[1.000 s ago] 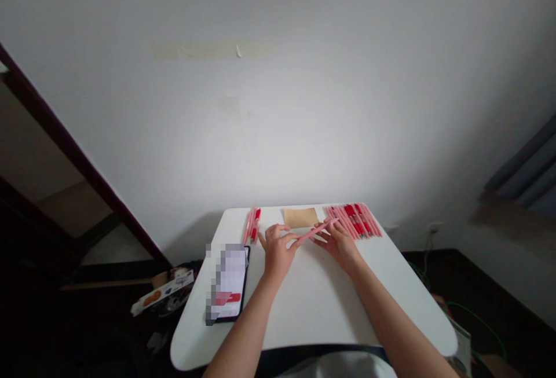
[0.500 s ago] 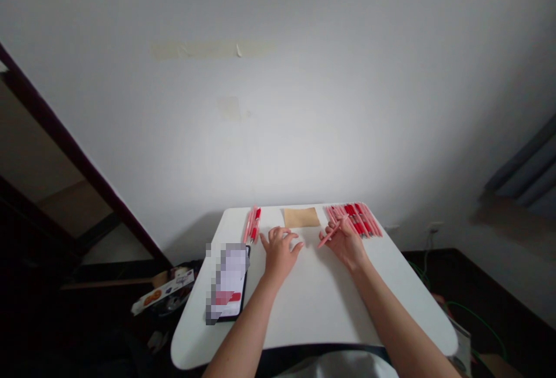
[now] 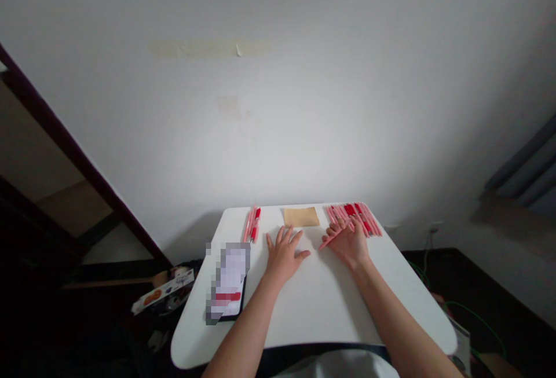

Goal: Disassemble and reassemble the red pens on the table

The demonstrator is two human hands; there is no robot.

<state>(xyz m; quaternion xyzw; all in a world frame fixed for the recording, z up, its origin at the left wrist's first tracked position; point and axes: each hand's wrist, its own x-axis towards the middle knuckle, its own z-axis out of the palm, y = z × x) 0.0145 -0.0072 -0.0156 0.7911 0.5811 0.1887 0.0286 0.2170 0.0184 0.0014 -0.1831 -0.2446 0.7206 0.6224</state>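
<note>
My left hand (image 3: 284, 253) lies flat on the white table (image 3: 313, 303) with its fingers spread, holding nothing. My right hand (image 3: 347, 240) rests beside it, fingers curled round a pink pen (image 3: 330, 239) that points down and to the left. Just beyond that hand a row of several pink and red pens (image 3: 356, 217) lies at the table's far right. Two or three more pens (image 3: 252, 223) lie at the far left, just left of my left hand. A tan card (image 3: 300, 216) lies between the two groups, at the table's far edge.
A phone (image 3: 229, 281) lies at the table's left edge, close to my left forearm. A white wall stands right behind the table. On the dark floor to the left is a printed box (image 3: 163, 291). Cables run along the floor at the right.
My left hand let go of the pen and spread flat on the table. My right hand kept the pen and drew it back toward the row of pens on the right.
</note>
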